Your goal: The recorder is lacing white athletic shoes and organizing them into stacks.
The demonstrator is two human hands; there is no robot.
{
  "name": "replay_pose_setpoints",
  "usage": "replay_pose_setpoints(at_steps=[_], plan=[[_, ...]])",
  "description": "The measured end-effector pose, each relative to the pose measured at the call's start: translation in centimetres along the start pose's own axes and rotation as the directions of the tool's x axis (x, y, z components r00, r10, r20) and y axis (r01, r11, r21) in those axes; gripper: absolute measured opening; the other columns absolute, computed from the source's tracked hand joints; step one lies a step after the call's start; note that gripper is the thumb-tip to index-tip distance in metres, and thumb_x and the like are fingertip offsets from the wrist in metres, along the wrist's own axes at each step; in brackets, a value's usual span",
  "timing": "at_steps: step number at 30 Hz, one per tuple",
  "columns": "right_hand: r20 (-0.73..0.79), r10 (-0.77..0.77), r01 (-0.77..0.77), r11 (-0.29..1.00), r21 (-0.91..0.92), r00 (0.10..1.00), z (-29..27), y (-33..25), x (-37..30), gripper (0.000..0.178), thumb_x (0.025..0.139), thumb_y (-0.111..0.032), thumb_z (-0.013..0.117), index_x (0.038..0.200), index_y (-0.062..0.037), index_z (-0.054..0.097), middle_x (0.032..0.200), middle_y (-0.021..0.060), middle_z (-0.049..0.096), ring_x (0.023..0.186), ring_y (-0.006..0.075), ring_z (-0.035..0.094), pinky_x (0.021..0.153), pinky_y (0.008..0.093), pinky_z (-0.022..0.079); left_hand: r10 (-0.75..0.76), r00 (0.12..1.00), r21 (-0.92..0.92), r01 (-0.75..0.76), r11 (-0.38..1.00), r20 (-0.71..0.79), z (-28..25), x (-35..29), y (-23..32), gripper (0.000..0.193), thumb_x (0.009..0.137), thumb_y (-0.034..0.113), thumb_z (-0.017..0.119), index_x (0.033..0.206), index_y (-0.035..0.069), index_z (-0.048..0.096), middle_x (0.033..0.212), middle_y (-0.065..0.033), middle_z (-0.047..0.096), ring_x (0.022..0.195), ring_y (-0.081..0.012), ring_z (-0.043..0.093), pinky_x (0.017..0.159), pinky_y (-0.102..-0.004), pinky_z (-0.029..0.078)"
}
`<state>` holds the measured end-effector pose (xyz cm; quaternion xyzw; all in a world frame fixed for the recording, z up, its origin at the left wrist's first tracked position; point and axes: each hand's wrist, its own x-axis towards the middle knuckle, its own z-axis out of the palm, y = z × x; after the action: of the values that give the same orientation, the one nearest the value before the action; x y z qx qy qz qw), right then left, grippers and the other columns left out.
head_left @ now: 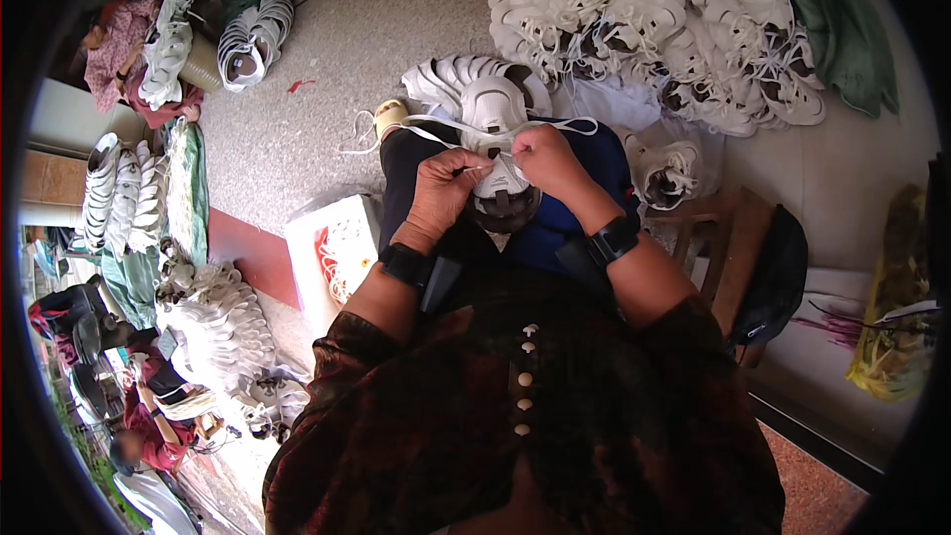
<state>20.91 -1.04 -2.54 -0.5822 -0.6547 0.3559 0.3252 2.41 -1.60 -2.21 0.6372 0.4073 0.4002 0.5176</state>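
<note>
A white shoe upper point(492, 102) lies across my lap with its toe pointing away and its dark-lined opening toward me. A white shoelace point(436, 121) is threaded through it, and loose lengths trail out on both sides. Over the tongue, my left hand point(443, 190) pinches the lace between thumb and fingers. Close beside it, the fingers of my right hand point(548, 160) are curled and closed on the lace too. The exact grip points are partly hidden by my fingers. Beyond the upper, a row of nested white shoe uppers point(441, 82) rests near my knees.
Heaps of laced white uppers point(594, 10) lie at the far right beside green cloth point(842, 40). A white box point(342, 248) with laces stands left of my leg. A wooden stool point(728, 248) is at my right. Other people point(158, 426) sit on the left among more uppers.
</note>
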Motion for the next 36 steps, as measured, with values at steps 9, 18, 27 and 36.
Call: replay_pose_setpoints(at_steps=[9, 18, 27, 36], plan=[[-0.105, 0.015, -0.014, 1.0, 0.011, 0.994, 1.9, -0.7, -0.4, 0.007, 0.066, -0.005, 0.054, 0.064, -0.0019, 0.06, 0.065, 0.0175, 0.057, 0.065, 0.0346, 0.058, 0.058, 0.0395, 0.045, 0.026, 0.999, 0.013, -0.027, 1.0, 0.044, -0.3, 0.0, -0.2, 0.008, 0.077, -0.001, 0.063, 0.084, 0.0, 0.066, 0.079, -0.0047, 0.064, 0.075, -0.0097, 0.058, 0.071, -0.0233, 0.046], [-0.255, -0.233, 0.117, 0.909, -0.399, 0.938, 2.3, -1.7, -1.7, 0.003, 0.068, -0.007, 0.059, 0.065, -0.0068, 0.059, 0.073, 0.0127, 0.055, 0.076, 0.0319, 0.056, 0.063, 0.0405, 0.045, 0.125, 0.992, 0.092, -0.125, 0.988, 0.01, -0.5, -0.2, -0.3, 0.015, 0.067, -0.004, 0.067, 0.081, 0.003, 0.067, 0.081, -0.0085, 0.062, 0.082, -0.0172, 0.058, 0.073, -0.0246, 0.046], [-0.431, -0.067, 0.001, 0.989, -0.15, 0.9, 4.5, 1.1, -1.0, 0.008, 0.062, -0.005, 0.066, 0.064, -0.0114, 0.061, 0.086, 0.009, 0.052, 0.084, 0.028, 0.053, 0.07, 0.0383, 0.045, 0.039, 0.994, 0.112, -0.05, 0.992, 0.1, -0.8, -0.5, 0.2, 0.009, 0.071, 0.0, 0.068, 0.079, 0.001, 0.066, 0.091, -0.0095, 0.061, 0.086, -0.016, 0.057, 0.077, -0.0261, 0.045], [-0.426, -0.035, -0.029, 0.99, -0.142, 0.904, 4.3, -0.2, -1.4, 0.01, 0.063, -0.005, 0.065, 0.066, -0.0138, 0.065, 0.099, 0.0095, 0.052, 0.089, 0.031, 0.054, 0.076, 0.0406, 0.046, 0.082, 0.972, 0.313, -0.009, 0.95, -0.221, -0.8, 0.9, -1.1, 0.008, 0.074, 0.005, 0.061, 0.08, 0.001, 0.064, 0.077, -0.0132, 0.063, 0.071, -0.0246, 0.062, 0.067, -0.029, 0.048]])
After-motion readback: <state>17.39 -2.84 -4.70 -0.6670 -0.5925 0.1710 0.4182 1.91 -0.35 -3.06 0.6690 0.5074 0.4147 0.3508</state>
